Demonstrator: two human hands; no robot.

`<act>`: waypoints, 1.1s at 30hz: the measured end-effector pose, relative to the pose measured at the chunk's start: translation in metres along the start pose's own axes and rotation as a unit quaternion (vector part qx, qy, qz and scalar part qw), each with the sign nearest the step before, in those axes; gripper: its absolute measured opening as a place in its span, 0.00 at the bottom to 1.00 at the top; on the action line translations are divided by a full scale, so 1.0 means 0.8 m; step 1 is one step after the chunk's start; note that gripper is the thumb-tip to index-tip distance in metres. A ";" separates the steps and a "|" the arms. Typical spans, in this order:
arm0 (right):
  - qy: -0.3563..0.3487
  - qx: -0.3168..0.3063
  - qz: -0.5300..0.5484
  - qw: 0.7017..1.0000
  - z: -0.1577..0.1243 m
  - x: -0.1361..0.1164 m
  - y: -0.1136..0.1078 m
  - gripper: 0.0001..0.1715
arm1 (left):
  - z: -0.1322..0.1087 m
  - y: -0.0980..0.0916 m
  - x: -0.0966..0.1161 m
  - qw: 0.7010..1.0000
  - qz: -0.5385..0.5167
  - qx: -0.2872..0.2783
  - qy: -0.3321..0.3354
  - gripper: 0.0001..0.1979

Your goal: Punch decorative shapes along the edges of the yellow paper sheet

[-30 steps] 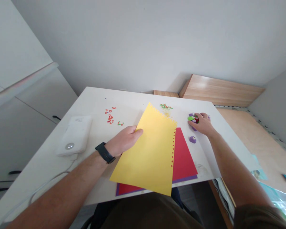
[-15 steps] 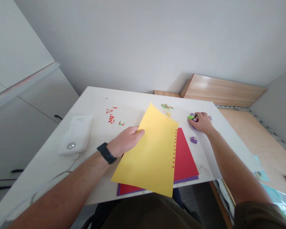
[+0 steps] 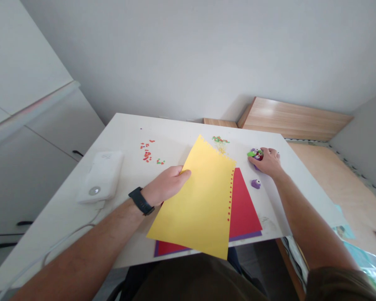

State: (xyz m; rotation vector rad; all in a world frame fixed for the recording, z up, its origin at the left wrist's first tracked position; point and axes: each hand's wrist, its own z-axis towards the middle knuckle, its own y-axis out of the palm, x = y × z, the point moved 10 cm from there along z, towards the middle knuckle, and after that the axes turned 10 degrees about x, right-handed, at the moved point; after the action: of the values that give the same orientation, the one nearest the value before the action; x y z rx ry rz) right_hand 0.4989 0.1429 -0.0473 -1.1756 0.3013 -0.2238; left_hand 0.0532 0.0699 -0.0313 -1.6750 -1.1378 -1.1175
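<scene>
My left hand (image 3: 167, 184), with a black watch on its wrist, pinches the left edge of a yellow sheet of paper (image 3: 197, 205). The sheet is tilted above the table. Its upper edge is cut in notches, and round holes down its right side show red behind. Under it lies a red sheet (image 3: 242, 205) on top of a purple one (image 3: 246, 236). At the right, my right hand (image 3: 268, 162) is curled over a cluster of small eyed figures (image 3: 254, 154) in green, purple and red; its palm side is hidden. One purple eyed figure (image 3: 256, 184) sits apart, nearer to me.
Red paper bits (image 3: 147, 155) and green bits (image 3: 160, 161) lie at the left back. More green and orange bits (image 3: 219, 139) lie beyond the yellow sheet. A white box-shaped device (image 3: 102, 177) with a cable (image 3: 69, 236) stands on the left of the white table (image 3: 175, 129).
Hardly anything differs. The whole view has shifted very slightly; both hands, the yellow sheet and the figures keep their places.
</scene>
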 end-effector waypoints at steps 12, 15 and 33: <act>-0.048 0.011 -0.003 0.999 0.003 -0.013 -0.003 0.43 | -0.001 -0.003 0.006 1.000 0.020 0.008 0.021 0.14; -0.041 0.007 -0.008 0.999 0.005 -0.014 -0.003 0.43 | 0.000 -0.003 0.005 0.999 0.023 0.010 0.023 0.15; -0.063 -0.033 0.009 0.997 0.037 -0.065 0.012 0.47 | 0.000 -0.002 0.007 0.997 0.069 0.001 0.034 0.17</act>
State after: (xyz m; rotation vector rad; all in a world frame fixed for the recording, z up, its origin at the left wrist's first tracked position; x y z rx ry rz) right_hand 0.4602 0.1890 -0.0398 -1.2454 0.2096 -0.1248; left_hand 0.0534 0.0720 -0.0256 -1.6737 -0.9642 -1.0767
